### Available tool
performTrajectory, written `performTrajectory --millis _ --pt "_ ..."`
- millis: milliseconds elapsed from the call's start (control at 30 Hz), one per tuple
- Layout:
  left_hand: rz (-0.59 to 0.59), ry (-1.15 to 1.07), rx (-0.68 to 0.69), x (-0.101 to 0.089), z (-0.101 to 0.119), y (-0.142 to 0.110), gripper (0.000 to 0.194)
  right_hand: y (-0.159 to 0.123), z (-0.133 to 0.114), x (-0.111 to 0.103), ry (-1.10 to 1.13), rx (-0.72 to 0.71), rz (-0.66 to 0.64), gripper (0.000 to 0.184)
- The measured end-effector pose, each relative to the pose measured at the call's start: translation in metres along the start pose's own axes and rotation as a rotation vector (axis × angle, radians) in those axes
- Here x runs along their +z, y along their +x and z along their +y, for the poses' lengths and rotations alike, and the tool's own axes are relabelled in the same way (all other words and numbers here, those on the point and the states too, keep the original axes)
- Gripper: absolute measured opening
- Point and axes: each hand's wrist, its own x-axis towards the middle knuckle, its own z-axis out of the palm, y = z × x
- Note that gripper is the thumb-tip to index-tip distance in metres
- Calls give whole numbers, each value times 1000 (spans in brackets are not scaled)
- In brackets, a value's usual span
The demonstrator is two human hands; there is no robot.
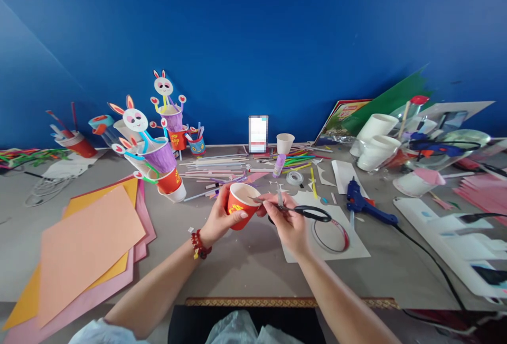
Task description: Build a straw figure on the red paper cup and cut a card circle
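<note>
A red paper cup (pixel 239 210) with yellow lettering is gripped by my left hand (pixel 220 216), its open mouth tipped slightly toward me. My right hand (pixel 288 225) holds black-handled scissors (pixel 313 213), their blades pointing left at the cup's right rim. The fingertips of my right hand are close to that rim; whether they touch it I cannot tell. Under the scissors lies a white paper sheet (pixel 352 249) with a roll of tape (pixel 331 235) on it. Behind the cup are scattered paper strips and sticks (pixel 214 167).
Rabbit figures on stacked cups (pixel 160 158) stand at the left, behind coloured paper sheets (pixel 91 249). A blue glue gun (pixel 368 204) and a white power strip (pixel 443 249) lie at the right. A phone (pixel 258 134), white cup (pixel 285 143) and glue stick (pixel 279 165) stand at the back.
</note>
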Motion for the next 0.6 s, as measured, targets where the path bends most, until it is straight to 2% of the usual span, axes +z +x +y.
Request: performTrajectory --millis 100,167,300,467,600 --pt "-37 -183 -118 2 5 3 55 1 -2 -2 134 4 49 20" --pt "-81 -305 -198 3 9 5 55 2 -2 -4 147 6 73 18" --pt "-78 -417 -248 3 12 5 54 -1 -3 -4 86 26 -39 15" --pt "-77 -293 -192 2 5 1 55 -5 -5 -2 62 1 -107 15" --pt "40 -29 -56 -1 -1 0 62 -4 -5 -3 78 -14 -61 13"
